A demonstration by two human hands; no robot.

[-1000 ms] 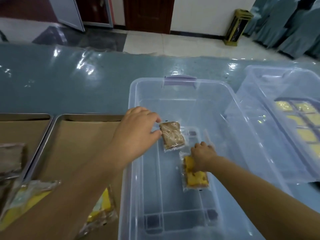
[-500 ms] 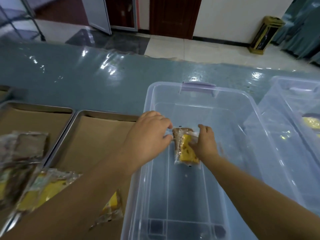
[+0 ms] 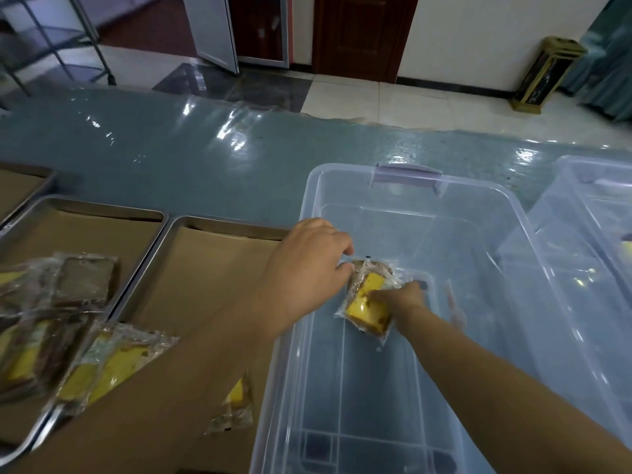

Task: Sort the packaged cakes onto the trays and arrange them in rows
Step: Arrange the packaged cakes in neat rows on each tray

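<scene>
Both hands reach into a clear plastic bin. My right hand grips a yellow packaged cake that lies over a brown packaged cake. My left hand pinches the brown cake's wrapper at its left edge. Two paper-lined metal trays stand to the left: the nearer tray holds yellow cakes at its front, and the left tray holds brown cakes and more wrapped cakes.
A second clear bin stands at the right, touching the first. The table has a glossy blue-green cover. Beyond it are tiled floor, a brown door and a gold bin.
The right hand slid the yellow cake up onto the brown one, so both packs now lie stacked between the hands. The camera view shifted left, showing more of the trays.
</scene>
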